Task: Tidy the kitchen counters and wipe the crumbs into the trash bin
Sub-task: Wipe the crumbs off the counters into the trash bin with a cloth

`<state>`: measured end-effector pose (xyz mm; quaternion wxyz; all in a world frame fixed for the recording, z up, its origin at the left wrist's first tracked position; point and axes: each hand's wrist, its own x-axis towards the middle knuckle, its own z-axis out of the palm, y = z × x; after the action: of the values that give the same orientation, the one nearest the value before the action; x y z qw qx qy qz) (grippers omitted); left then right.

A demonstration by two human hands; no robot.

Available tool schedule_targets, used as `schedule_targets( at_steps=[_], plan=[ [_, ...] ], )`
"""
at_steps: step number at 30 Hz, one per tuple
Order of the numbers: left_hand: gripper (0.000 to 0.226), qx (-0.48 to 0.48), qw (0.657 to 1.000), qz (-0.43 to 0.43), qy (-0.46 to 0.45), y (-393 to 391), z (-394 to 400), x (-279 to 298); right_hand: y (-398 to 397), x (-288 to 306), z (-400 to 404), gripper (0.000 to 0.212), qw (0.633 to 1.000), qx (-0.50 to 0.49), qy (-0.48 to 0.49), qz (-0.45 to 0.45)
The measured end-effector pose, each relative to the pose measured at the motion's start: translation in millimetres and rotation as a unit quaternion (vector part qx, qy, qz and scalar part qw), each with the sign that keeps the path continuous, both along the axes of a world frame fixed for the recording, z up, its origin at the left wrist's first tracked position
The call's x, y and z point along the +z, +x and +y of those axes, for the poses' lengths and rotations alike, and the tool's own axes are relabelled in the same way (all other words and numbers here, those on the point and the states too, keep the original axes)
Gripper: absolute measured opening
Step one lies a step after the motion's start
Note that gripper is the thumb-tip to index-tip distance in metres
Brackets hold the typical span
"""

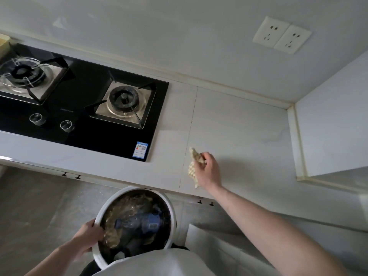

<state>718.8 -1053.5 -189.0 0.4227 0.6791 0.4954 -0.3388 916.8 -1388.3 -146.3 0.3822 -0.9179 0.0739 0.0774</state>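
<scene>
right hand (207, 170): gripping a crumpled beige waffle-weave cloth (194, 166), fingers curling round it, holding it against the pale marble-look counter (239, 132), near the front edge, right of the hob
cloth: sitting just right of the thin seam line in the counter, part of it hanging below the fist
left hand (89, 236): gripping the rim of the round white trash bin (171, 208) on its left side, fingers curling over the edge into the bin
trash bin: sitting below the counter's front edge, left of the cloth, open top facing the camera; holding brownish crumpled film and a blue-labelled plastic bottle (139, 224)
crumbs: cannot tell, nothing resolving on the counter surface
black glass two-burner gas hob (83, 124): lying set into the counter at left, two knobs at the front, blue sticker at the front right corner
white double wall socket (281, 34): sitting on the wall above the counter, well apart from the hands
person's white top (169, 263): showing at the bottom edge, overlapping the bin's near rim
</scene>
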Motion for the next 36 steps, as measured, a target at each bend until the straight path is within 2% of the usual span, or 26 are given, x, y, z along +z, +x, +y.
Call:
schedule_targets(
  at_steps=[3,5,9,12,16,19,21,23,26,28,31,34,36],
  plan=[
    [0.033,-0.005,1.000,-0.001,0.004,-2,-1,0,31,-6,-81,0.014,0.989,-0.096,-0.108,-0.025],
    [0.031,-0.006,1.000,0.001,0.003,-2,-1,1,38,-12,-132,0.020,0.971,-0.152,-0.187,-0.011],
    [0.030,0.000,1.000,-0.004,0.002,0,-4,7,19,-17,-199,0.034,0.915,-0.217,-0.304,0.151],
    [0.031,0.000,1.000,-0.006,-0.004,0,-6,7,-9,-34,-198,0.044,0.899,-0.265,-0.277,0.212],
    [0.035,-0.002,1.000,-0.003,-0.001,1,-4,1,-45,-54,-139,0.042,0.914,-0.342,-0.177,0.129],
    [0.036,-0.001,1.000,-0.001,0.001,-1,-2,-2,-71,-58,-63,0.035,0.949,-0.278,-0.130,0.074],
    [0.038,0.000,1.000,-0.003,0.004,-3,-1,-4,-92,-58,-5,0.029,0.981,-0.162,-0.102,0.046],
    [0.038,0.005,1.000,-0.005,0.003,-5,-1,-4,-116,-51,51,0.024,0.995,-0.032,-0.037,0.082],
    [0.038,0.006,1.000,-0.010,0.004,-5,-3,0,-146,-30,110,0.013,0.974,0.138,0.047,0.173],
    [0.038,0.003,1.000,-0.010,0.000,-5,-4,2,-154,-27,123,0.014,0.966,0.191,0.071,0.161],
    [0.037,0.002,1.000,-0.012,-0.002,-6,-2,2,-137,-30,110,0.010,0.979,0.149,0.079,0.114],
    [0.038,0.003,1.000,-0.011,-0.007,-7,2,0,-98,-28,74,0.007,0.994,0.035,0.083,0.065],
    [0.038,0.006,1.000,-0.010,-0.008,-9,6,0,-69,-20,44,0.010,0.998,-0.033,0.046,0.023]
  ],
)
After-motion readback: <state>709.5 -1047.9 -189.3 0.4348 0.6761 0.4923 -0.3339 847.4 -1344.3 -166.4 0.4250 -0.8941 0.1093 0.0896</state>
